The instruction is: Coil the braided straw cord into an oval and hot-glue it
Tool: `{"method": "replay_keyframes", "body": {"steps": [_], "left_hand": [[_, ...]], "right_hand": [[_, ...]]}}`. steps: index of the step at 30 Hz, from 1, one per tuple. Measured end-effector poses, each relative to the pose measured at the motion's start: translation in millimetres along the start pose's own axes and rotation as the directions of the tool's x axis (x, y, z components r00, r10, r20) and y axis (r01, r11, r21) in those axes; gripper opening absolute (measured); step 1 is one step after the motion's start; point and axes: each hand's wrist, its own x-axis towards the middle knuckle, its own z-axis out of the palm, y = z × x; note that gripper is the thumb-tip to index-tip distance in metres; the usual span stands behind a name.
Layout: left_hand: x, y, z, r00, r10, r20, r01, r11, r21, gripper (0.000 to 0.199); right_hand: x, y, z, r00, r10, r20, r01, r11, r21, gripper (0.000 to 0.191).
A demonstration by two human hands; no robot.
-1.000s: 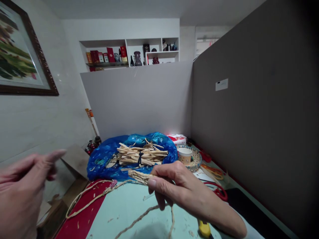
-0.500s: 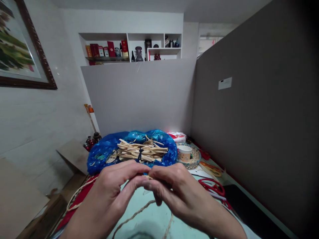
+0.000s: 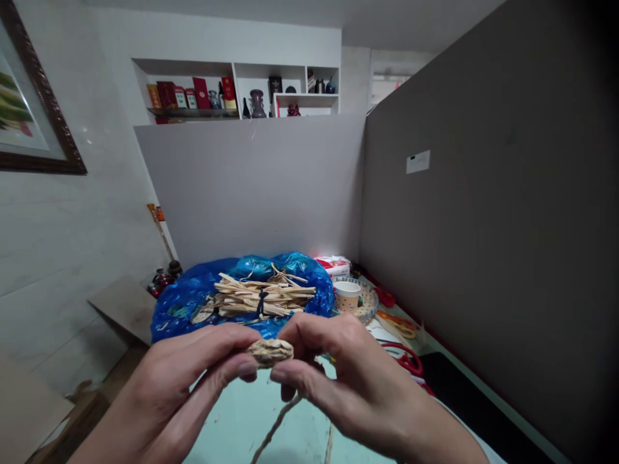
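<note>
Left hand [image 3: 178, 377]: yours was bare, down past the wrist.
Right hand [image 3: 343, 364]: yours was bare too, as was your forearm [image 3: 425, 425].
Right sleeve [image 3: 486, 444]: you wore something whitish, only its edge visible.

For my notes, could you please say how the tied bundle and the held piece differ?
The tied bundle lies amid the blue plastic; the held piece is between the fingers. The tied bundle looks long; the held piece's visible part looks short and wrinkled. Both are pale tan.

Table: I see a pale green top [image 3: 232, 419].
Far side: blue plastic bag [image 3: 169, 312], woven tray [image 3: 372, 301] beside it.
Right side: red looped handles [image 3: 416, 361], flat black mat [image 3: 459, 393].
</note>
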Motion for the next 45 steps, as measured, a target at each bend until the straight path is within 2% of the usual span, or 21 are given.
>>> {"method": "replay_keyframes", "body": {"steps": [1,3,6,11,15,17,20,22,25,28,31,33,36,38,40,41,43,45], "left_hand": [[-1.2,-2.4,1.3,1.0,-0.016,0.018,0.016,1.0,-0.001,0.018],[-1.8,-6.4,1.9,0.992,-0.079,0.093,0.082,0.996,-0.023,0.019],[2.2,-6.5,-0.4,0.987,-0.113,0.118,0.122,0.99,-0.076,0.016],[8.9,1.0,-1.7,0.998,0.016,0.064,-0.012,0.998,-0.054,0.014],[9.7,0.7,1.2,0.999,0.035,0.033,-0.033,0.998,-0.052,0.01],[11.3,-0.2,3.2,0.997,0.062,0.054,-0.056,0.993,-0.101,0.009],[13.5,-1.4,6.4,0.989,0.131,0.073,-0.115,0.973,-0.198,0.021],[13.0,-2.7,8.9,0.984,0.175,0.039,-0.166,0.97,-0.176,0.031],[11.2,-4.2,14.7,0.964,0.261,-0.048,-0.263,0.964,-0.041,0.04],[11.6,-0.6,22.4,0.943,0.299,-0.148,-0.305,0.952,-0.012,0.045],[13.1,7.1,27.3,0.952,0.257,-0.166,-0.274,0.958,-0.089,0.045],[13.3,10.8,26.8,0.97,0.207,-0.125,-0.224,0.964,-0.141,0.041],[13.0,11.8,21.6,0.997,0.07,0.019,-0.065,0.978,-0.201,0.031],[13.8,11.3,18.4,0.986,-0.048,0.157,0.092,0.955,-0.283,0.03],[15.5,11.8,17.7,0.965,-0.131,0.227,0.209,0.907,-0.365,0.03],[16.5,12.8,18.4,0.963,-0.166,0.214,0.24,0.89,-0.388,0.028],[18.0,15.9,21.2,0.971,-0.207,0.121,0.238,0.893,-0.382,0.025],[18.5,19.7,24.5,0.977,-0.214,0.007,0.204,0.92,-0.334,0.021]], "right_hand": [[-0.2,0.6,-0.4,1.0,-0.003,0.012,0.003,1.0,0.003,0.005],[-0.1,1.7,-2.4,1.0,-0.004,0.03,0.004,1.0,0.0,0.016],[-0.2,1.6,-6.8,0.999,0.02,0.036,-0.018,0.999,-0.051,0.024],[-3.4,-3.2,-10.8,1.0,-0.014,-0.002,0.013,0.986,-0.168,0.015],[-4.6,-4.7,-10.9,0.995,-0.077,-0.069,0.058,0.967,-0.247,0.004],[-3.9,-4.0,-10.8,0.993,-0.086,-0.084,0.064,0.971,-0.231,0.006],[-2.7,-2.1,-10.9,0.987,-0.102,-0.125,0.08,0.982,-0.172,0.014],[-2.1,-0.5,-10.7,0.977,-0.133,-0.168,0.104,0.981,-0.166,0.021],[-1.1,2.8,-9.9,0.946,-0.215,-0.242,0.172,0.967,-0.186,0.03],[1.2,6.8,-9.7,0.878,-0.374,-0.298,0.286,0.91,-0.299,0.027],[3.5,8.7,-11.4,0.784,-0.565,-0.258,0.396,0.775,-0.493,0.008],[3.6,7.4,-13.9,0.753,-0.627,-0.201,0.442,0.708,-0.551,0.009],[2.1,3.8,-18.7,0.759,-0.646,-0.085,0.509,0.669,-0.542,0.016],[1.2,2.6,-21.3,0.776,-0.63,0.024,0.55,0.658,-0.515,0.02],[1.5,4.0,-22.5,0.785,-0.614,0.081,0.56,0.647,-0.517,0.021],[2.1,5.6,-22.6,0.781,-0.621,0.069,0.559,0.644,-0.522,0.019],[3.8,9.6,-22.2,0.769,-0.639,-0.012,0.543,0.663,-0.515,0.017],[5.6,13.5,-21.8,0.798,-0.599,-0.072,0.504,0.728,-0.465,0.018]]}}
